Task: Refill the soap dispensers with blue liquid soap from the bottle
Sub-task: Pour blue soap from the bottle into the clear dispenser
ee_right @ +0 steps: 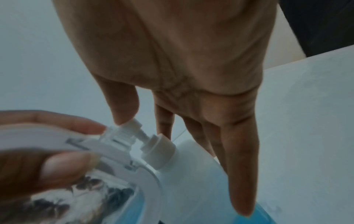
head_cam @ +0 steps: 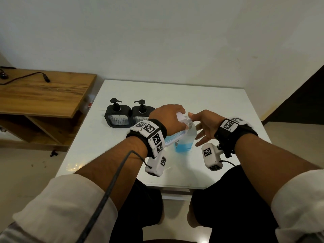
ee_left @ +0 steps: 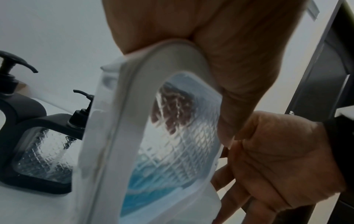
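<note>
Two black soap dispensers [head_cam: 130, 116] are left waiting. A white-framed clear dispenser [ee_left: 172, 136] is gripped by the left hand [head_cam: 168, 116]; it looks slippery. The bottle pump [ee_right: 132, 128] is touched by the right hand [head_cam: 205, 125], fingers straight.

I see both forearms reaching forward, close together. My left hand [head_cam: 169, 116] curls in a grip; my right hand [head_cam: 204, 128] spreads straight fingers, thumb extended leftward.

Dim, soft indoor light; wrist views blurred and noisy up close, head view bowed at its edges.
</note>
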`<move>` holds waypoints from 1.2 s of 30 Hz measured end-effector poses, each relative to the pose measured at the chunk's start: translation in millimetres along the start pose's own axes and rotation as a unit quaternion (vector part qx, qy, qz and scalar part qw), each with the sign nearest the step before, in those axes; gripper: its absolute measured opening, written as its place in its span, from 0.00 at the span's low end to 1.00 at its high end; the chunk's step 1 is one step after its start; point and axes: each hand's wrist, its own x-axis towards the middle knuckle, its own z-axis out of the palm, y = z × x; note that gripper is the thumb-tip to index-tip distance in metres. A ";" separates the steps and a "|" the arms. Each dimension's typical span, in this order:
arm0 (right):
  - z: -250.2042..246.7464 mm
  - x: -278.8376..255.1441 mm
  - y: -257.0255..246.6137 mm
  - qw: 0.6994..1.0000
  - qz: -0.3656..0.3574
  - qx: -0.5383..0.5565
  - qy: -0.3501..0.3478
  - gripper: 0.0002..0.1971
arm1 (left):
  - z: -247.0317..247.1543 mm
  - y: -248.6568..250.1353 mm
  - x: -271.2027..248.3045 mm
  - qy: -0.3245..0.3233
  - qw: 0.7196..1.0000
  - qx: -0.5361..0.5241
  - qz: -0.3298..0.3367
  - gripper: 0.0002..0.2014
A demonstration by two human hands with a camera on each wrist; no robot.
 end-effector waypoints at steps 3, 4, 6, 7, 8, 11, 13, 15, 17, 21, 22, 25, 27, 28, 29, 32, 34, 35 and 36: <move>7.6 -0.7 -1.5 0.999 -0.016 -0.007 0.040 0.20 | 0.9 1.6 -1.2 0.001 1.000 0.009 -0.003 0.24; 8.3 -1.1 -0.8 0.999 -0.023 -0.009 0.048 0.21 | 0.2 2.8 -1.8 0.001 1.000 0.009 -0.004 0.23; 8.4 -1.8 2.5 0.998 -0.032 -0.009 0.046 0.20 | 0.1 4.6 -3.0 0.001 1.000 0.012 -0.006 0.23; 7.3 -3.1 4.8 0.999 -0.034 -0.007 0.041 0.21 | 0.1 6.0 -3.8 0.000 1.000 0.015 -0.003 0.22; 5.8 -4.0 7.0 0.999 -0.034 -0.005 0.034 0.21 | 0.4 7.2 -4.4 -0.001 1.000 0.016 -0.001 0.22; 4.0 -8.9 9.0 0.999 -0.032 -0.007 0.016 0.22 | 0.8 6.2 -5.1 -0.003 1.000 0.011 -0.001 0.22; 4.9 -12.3 7.9 0.999 -0.034 -0.012 0.014 0.24 | 1.3 3.7 -4.1 -0.004 1.000 0.004 -0.009 0.22; 6.5 -15.6 5.7 0.999 -0.039 -0.021 0.019 0.28 | 1.3 3.5 -4.2 -0.005 1.000 -0.002 -0.015 0.22; 8.3 -14.9 5.0 0.998 -0.041 -0.033 0.024 0.30 | 0.0 5.3 -4.7 -0.005 1.000 -0.001 -0.012 0.21; 9.9 -11.4 6.2 0.998 -0.028 -0.038 0.051 0.34 | 1.2 5.2 -4.8 -0.010 1.000 -0.006 -0.011 0.20; 11.1 -10.2 6.9 0.998 -0.021 -0.029 0.056 0.37 | 2.2 4.4 -4.6 -0.012 1.000 -0.014 -0.013 0.21; 14.0 -7.0 8.9 0.998 0.008 0.009 0.068 0.39 | 4.1 5.6 -5.3 -0.013 1.000 -0.021 -0.012 0.23; 16.1 -14.2 7.0 0.997 0.018 0.058 0.049 0.30 | 4.4 7.4 -5.7 -0.005 1.000 -0.021 -0.009 0.23; 17.0 -15.4 8.3 0.995 0.021 0.089 0.041 0.24 | 4.1 7.4 -6.1 0.001 1.000 -0.025 -0.011 0.23; 18.8 -15.6 8.5 0.993 0.020 0.113 0.041 0.22 | 2.9 7.9 -6.1 0.008 0.999 -0.032 -0.016 0.22; 29.5 -5.5 9.5 0.994 -0.006 0.108 0.031 0.46 | 1.8 6.3 -7.4 0.011 0.998 -0.053 -0.025 0.19; 26.4 19.0 15.5 0.992 -0.014 0.119 0.030 0.60 | 2.2 6.8 -7.8 0.009 0.998 -0.052 -0.023 0.20; 23.3 30.3 18.2 0.990 -0.002 0.140 0.020 0.59 | 3.2 7.4 -7.4 0.009 0.998 -0.052 -0.023 0.20; 22.6 34.1 20.0 0.990 0.015 0.142 0.013 0.57 | 4.4 7.4 -6.6 0.008 0.998 -0.051 -0.024 0.20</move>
